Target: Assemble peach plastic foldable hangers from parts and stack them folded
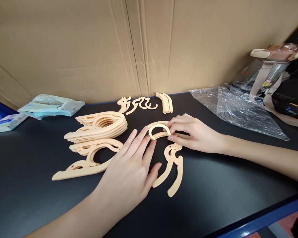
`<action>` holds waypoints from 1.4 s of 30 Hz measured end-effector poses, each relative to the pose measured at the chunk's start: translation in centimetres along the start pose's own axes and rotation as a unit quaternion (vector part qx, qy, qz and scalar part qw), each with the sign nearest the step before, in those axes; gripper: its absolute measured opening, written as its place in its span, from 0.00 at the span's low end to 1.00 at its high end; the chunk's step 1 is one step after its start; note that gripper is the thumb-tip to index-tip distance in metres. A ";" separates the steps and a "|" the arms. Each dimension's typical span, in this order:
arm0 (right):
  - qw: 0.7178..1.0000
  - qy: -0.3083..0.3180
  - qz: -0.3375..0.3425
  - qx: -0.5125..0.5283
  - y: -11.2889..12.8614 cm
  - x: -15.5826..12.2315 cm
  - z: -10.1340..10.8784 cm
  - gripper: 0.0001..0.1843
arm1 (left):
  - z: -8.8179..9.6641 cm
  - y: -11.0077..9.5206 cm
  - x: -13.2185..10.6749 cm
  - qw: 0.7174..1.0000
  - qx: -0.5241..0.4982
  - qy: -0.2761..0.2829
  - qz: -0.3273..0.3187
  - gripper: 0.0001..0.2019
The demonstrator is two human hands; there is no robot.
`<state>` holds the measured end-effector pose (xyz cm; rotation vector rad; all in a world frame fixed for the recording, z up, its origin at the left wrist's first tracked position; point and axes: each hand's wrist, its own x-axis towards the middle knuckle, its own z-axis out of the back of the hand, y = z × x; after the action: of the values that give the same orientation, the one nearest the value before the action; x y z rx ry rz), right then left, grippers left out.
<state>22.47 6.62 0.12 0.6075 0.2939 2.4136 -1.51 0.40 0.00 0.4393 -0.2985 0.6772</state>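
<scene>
On the black counter (213, 185), one curved plastic piece (159, 125) was between two hands: the right hand (195, 134) pinched its right end, and the left hand (131, 162) touched its left side with straight fingers, whether gripping could not be told. Two small strips (177, 178) lay just nearer. Leftward sat one stack of hangers (96, 134), too overlapped to count; farther right, one bottle (275, 70).

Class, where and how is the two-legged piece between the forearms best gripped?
Probably pinch the two-legged piece by its right leg, across its narrow width, from the near right side: that leg lies flat with its end free, while the other leg runs close to the left hand.
</scene>
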 end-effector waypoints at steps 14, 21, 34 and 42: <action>0.995 -0.081 -0.012 0.050 0.4 0.1 0.8 0.11 | -0.2 0.1 -0.3 0.999 -0.039 -0.012 0.026 0.26; 0.892 -0.059 -0.213 0.395 2.9 0.1 1.9 0.11 | 1.7 -0.9 -1.0 0.953 -0.245 -0.082 0.158 0.24; 0.778 0.084 -0.242 0.573 6.1 -0.3 0.8 0.06 | 1.0 -0.7 0.1 0.767 -0.572 -0.054 0.286 0.04; 0.806 0.093 -0.239 0.534 6.3 -0.6 0.6 0.14 | 1.1 -0.8 0.5 0.717 -0.614 0.011 0.330 0.08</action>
<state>19.87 1.38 2.63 0.6260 1.7262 1.6271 -0.76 -0.46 0.94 -1.0278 -0.8228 1.0089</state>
